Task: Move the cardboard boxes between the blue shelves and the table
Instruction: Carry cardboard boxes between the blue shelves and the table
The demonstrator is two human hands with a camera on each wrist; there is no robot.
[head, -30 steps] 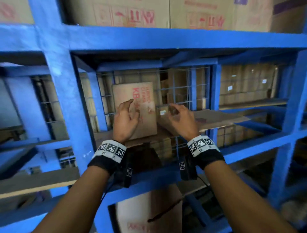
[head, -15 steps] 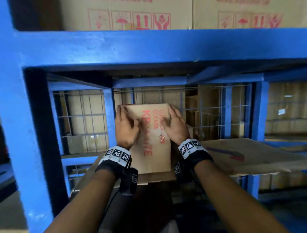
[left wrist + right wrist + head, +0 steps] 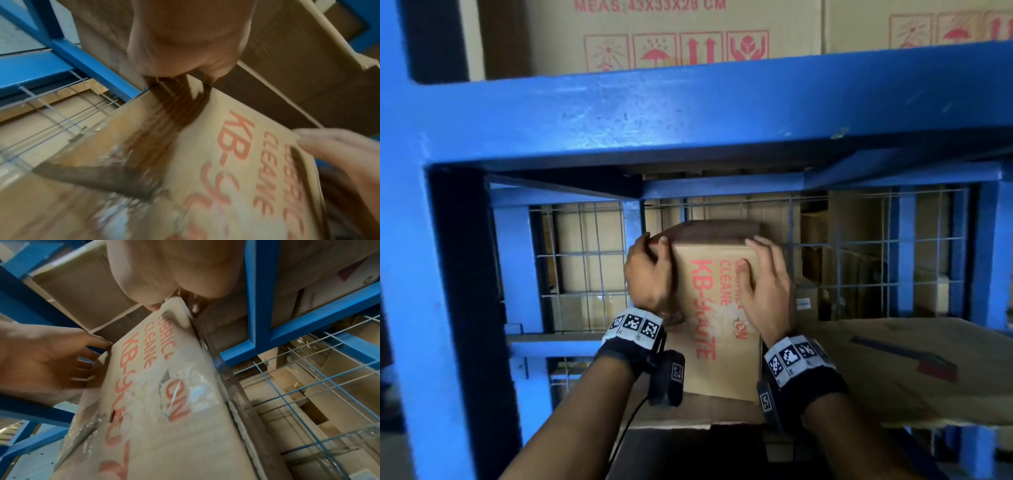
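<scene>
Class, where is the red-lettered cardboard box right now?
In the head view, the cardboard box stands centre on the blue shelf, before the wire mesh, between left hand and right hand.

The head view is dim inside the shelf bay, brighter on the front blue beam (image 3: 688, 113) toward 12 o'clock, where a soft sheen lies on the paint. Deep shadow fills the 6 o'clock edge. Straight bars bow near the borders. Both wrist views are motion-blurred: the red lettering on the cardboard box (image 3: 236, 162) smears toward 6 o'clock, and clear tape (image 3: 185, 386) gives pale glare.
</scene>
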